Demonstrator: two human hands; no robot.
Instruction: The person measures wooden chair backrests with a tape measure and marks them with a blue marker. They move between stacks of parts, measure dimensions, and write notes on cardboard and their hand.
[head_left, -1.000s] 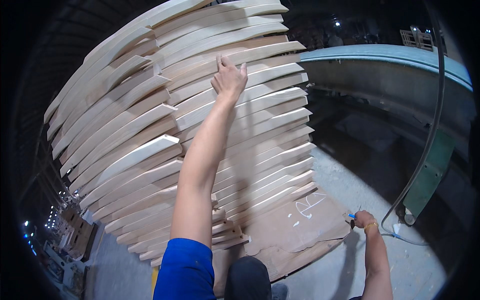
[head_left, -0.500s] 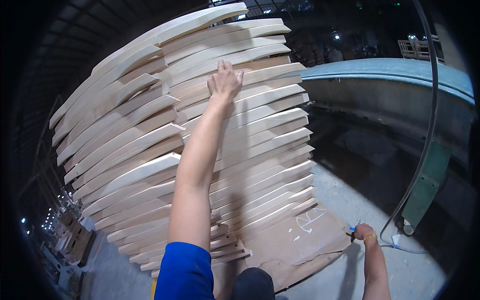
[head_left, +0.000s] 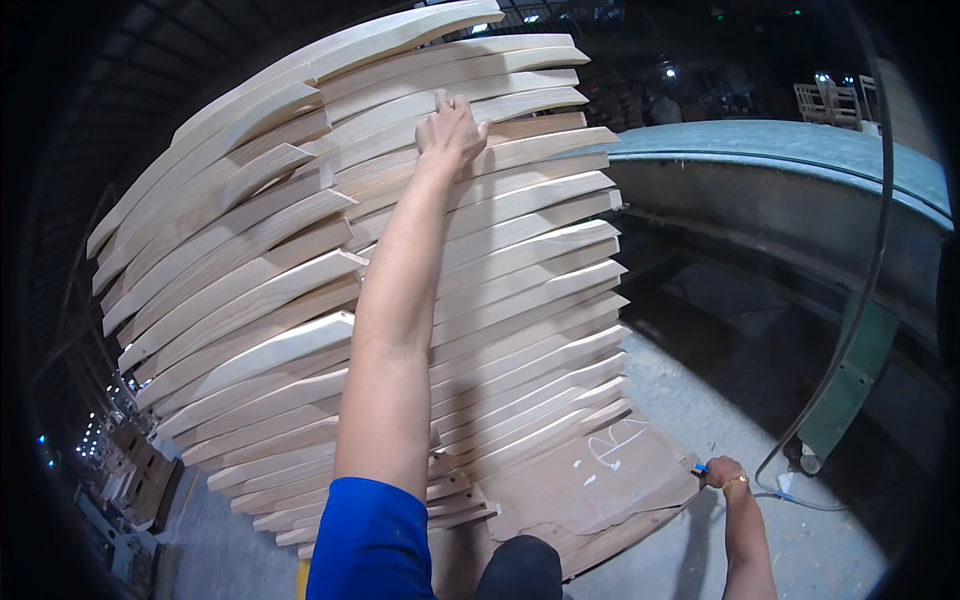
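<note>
My left hand (head_left: 452, 132) rests high on a tall stack of pale curved wooden pieces (head_left: 530, 240). Its fingers stretch upward against the wood, with the thumb apart. Down at the lower right, my right hand (head_left: 726, 472) is closed round a small tool with a blue end (head_left: 702, 469); most of it is hidden in the fist. The tool is beside the corner of a brown sheet (head_left: 570, 475) with white marks, which sticks out from under the stack.
A thin dark hose (head_left: 886, 180) hangs at the right and curls onto the floor near my right hand. Behind it stands a long pale-blue-topped bench (head_left: 760, 135) with a green leg (head_left: 850, 385). Wooden chair frames (head_left: 828, 103) stand far right. My knee (head_left: 522, 568) shows below the stack.
My left hand has slid a little higher up the stack, fingers still stretched. My right hand with the tool has moved slightly down and left. The whole view has shifted a little.
</note>
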